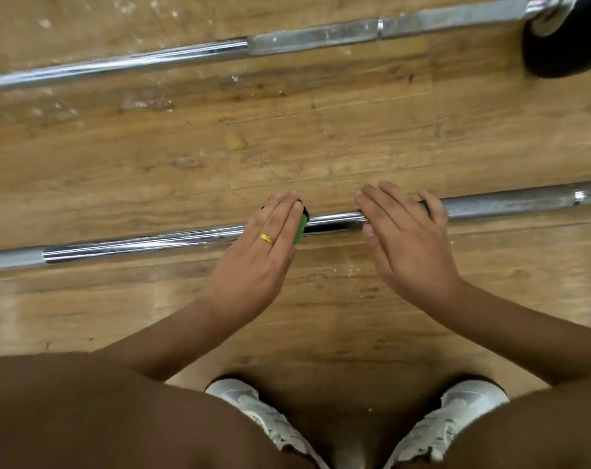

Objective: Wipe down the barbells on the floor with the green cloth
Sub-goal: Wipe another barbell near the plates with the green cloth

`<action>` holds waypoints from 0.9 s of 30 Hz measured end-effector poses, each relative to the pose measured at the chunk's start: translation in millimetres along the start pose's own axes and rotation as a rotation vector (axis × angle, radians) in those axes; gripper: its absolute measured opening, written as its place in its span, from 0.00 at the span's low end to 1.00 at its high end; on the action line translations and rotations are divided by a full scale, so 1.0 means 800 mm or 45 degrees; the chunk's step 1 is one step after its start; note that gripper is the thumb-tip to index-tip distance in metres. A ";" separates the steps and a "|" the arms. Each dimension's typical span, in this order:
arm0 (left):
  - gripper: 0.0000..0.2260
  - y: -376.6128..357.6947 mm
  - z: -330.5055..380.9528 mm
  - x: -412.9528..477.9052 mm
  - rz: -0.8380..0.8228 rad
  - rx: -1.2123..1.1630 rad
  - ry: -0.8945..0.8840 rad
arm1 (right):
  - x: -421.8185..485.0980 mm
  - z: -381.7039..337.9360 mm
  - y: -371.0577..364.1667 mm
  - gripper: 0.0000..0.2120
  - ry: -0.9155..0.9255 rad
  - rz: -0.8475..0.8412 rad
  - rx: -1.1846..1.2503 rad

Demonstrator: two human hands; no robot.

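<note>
The near barbell (172,239) lies across the wooden floor in front of me, a chrome bar with knurled parts. My left hand (265,247) lies flat over it with straight fingers, pressing the green cloth (300,229) onto the bar; only a green strip and small black edges of the cloth show beside my fingers. My right hand (406,238) rests on the same bar a little to the right, fingers laid loosely over it and thumb on the near side. A second barbell (287,44) lies farther away.
A black weight plate (558,52) sits on the far barbell's right end at the top right corner. My knees and two white shoes (263,418) fill the bottom of the view. Bare wooden floor (287,137) separates the two bars.
</note>
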State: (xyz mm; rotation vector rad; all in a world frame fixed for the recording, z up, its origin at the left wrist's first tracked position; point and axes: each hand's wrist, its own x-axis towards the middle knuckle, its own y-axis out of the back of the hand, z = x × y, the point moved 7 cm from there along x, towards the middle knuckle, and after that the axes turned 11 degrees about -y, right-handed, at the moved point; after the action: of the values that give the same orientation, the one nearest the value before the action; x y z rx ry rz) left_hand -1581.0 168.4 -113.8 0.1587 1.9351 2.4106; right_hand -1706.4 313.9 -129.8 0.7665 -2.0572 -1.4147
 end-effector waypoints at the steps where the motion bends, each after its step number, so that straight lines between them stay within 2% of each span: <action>1: 0.26 -0.004 0.001 -0.001 0.011 0.038 -0.033 | 0.000 0.001 -0.002 0.20 0.021 0.055 -0.013; 5: 0.29 -0.013 0.011 0.009 0.065 0.116 -0.143 | -0.002 -0.001 -0.007 0.18 0.030 0.184 -0.010; 13: 0.28 -0.005 0.043 0.061 0.057 0.068 -0.138 | -0.002 -0.001 -0.004 0.19 -0.002 0.121 -0.075; 20: 0.27 -0.006 0.016 0.021 0.063 0.020 0.035 | -0.005 0.003 -0.010 0.19 0.016 0.211 -0.002; 27: 0.23 -0.006 0.014 0.028 0.018 -0.002 0.020 | -0.005 0.002 -0.008 0.19 0.010 0.216 0.037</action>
State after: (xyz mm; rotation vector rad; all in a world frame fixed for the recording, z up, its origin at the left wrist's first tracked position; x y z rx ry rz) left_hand -1602.2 182.8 -114.5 0.1548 1.9449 2.4294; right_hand -1703.4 315.8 -136.7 0.5921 -2.0872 -1.2892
